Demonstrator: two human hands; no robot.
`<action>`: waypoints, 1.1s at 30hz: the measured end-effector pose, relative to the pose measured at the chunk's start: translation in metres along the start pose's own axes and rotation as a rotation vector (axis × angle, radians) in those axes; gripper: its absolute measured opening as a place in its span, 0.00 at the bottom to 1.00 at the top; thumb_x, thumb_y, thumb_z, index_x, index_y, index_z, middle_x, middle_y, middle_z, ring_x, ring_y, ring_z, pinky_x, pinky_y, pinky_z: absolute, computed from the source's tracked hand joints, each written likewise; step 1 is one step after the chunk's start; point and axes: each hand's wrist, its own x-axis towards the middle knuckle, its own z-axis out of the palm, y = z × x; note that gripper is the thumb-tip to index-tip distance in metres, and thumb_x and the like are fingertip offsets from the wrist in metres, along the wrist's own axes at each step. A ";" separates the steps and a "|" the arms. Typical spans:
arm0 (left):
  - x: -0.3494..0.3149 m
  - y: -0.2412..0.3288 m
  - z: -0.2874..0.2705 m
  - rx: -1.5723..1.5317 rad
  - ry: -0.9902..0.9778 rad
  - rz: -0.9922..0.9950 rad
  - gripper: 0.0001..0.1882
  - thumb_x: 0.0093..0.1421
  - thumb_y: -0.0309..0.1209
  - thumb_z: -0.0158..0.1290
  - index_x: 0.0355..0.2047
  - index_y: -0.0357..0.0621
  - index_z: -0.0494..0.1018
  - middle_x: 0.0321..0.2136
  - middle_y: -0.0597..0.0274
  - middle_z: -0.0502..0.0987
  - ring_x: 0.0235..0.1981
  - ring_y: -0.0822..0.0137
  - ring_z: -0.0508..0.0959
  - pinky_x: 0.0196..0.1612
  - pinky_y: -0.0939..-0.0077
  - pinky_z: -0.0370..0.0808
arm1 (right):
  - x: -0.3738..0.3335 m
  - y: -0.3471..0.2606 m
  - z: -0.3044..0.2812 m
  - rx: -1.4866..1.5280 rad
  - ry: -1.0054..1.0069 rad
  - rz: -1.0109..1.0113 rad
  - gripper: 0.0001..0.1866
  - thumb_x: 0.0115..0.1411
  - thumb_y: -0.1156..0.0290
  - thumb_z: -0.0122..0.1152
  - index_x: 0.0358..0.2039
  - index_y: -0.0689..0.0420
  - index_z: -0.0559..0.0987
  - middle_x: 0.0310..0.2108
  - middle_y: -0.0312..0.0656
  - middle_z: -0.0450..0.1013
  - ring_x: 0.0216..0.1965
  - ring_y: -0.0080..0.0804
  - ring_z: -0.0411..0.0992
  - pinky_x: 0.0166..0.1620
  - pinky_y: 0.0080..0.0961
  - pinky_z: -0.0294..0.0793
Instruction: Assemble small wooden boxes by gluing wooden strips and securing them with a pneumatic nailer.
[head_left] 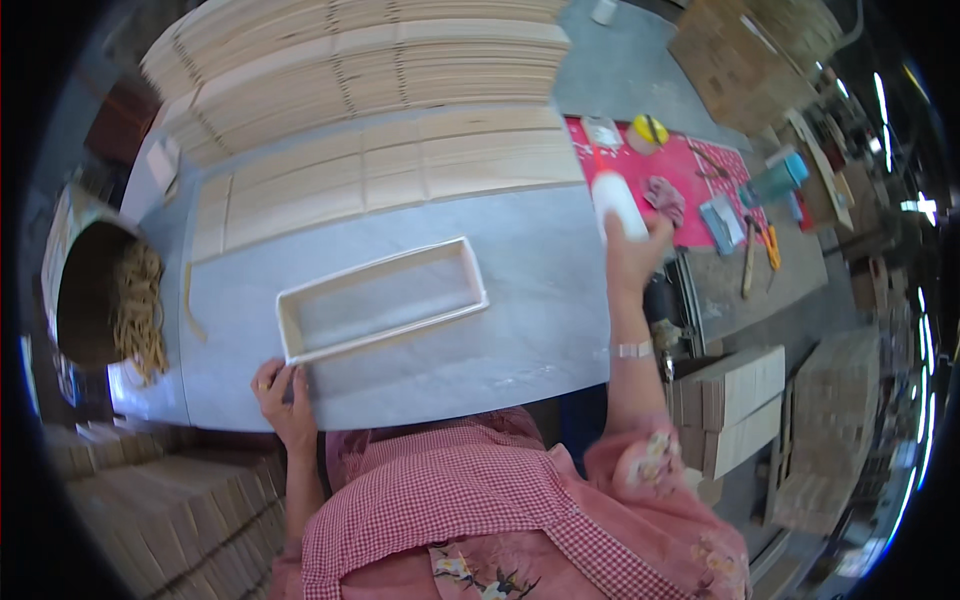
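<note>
A long rectangular wooden frame [385,336] with pale walls and white edges lies on the grey tabletop [520,350]. The tabletop shows through its middle. At its near left corner is my left hand [285,398], a ring on one finger, with thumb and fingertips closed at the corner. Off to the right, over the table's right edge, my right hand [636,252] is wrapped round a white squeeze bottle [618,205] with a red tip. The bottle stands roughly upright, well apart from the frame.
Thin wooden boards [380,165] lie behind the frame, with tall stacks [360,70] beyond. At left, a round container [95,290] spills tan bands [140,310]. A red mat [690,225] at right bears a yellow-lidded tub [648,133], a teal bottle [778,180] and tools.
</note>
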 end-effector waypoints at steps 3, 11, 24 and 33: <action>0.000 -0.012 0.003 -0.001 -0.011 -0.012 0.10 0.62 0.24 0.60 0.44 0.35 0.81 0.47 0.56 0.76 0.51 0.59 0.72 0.54 0.69 0.71 | 0.080 0.043 0.049 -0.146 0.088 -0.229 0.25 0.50 0.61 0.73 0.38 0.63 0.68 0.34 0.48 0.68 0.32 0.42 0.69 0.40 0.37 0.73; 0.001 -0.043 -0.005 0.030 -0.069 -0.073 0.14 0.66 0.29 0.58 0.49 0.36 0.79 0.52 0.52 0.74 0.52 0.56 0.73 0.57 0.67 0.71 | 0.139 0.073 0.050 -0.512 -0.289 0.041 0.27 0.54 0.52 0.69 0.40 0.65 0.75 0.37 0.52 0.77 0.37 0.52 0.77 0.41 0.42 0.77; 0.004 -0.037 -0.003 0.027 -0.112 -0.077 0.17 0.68 0.31 0.56 0.54 0.36 0.73 0.53 0.51 0.73 0.53 0.54 0.73 0.57 0.65 0.71 | 0.048 0.092 -0.304 -1.169 0.162 0.534 0.44 0.54 0.33 0.62 0.49 0.66 0.76 0.44 0.56 0.80 0.43 0.55 0.80 0.47 0.41 0.78; 0.000 -0.042 -0.002 0.045 -0.092 0.047 0.17 0.66 0.27 0.54 0.55 0.38 0.73 0.54 0.51 0.74 0.54 0.55 0.73 0.59 0.65 0.70 | 0.034 0.126 -0.331 -0.961 0.161 0.747 0.41 0.52 0.40 0.65 0.50 0.67 0.74 0.43 0.57 0.78 0.45 0.53 0.78 0.46 0.42 0.78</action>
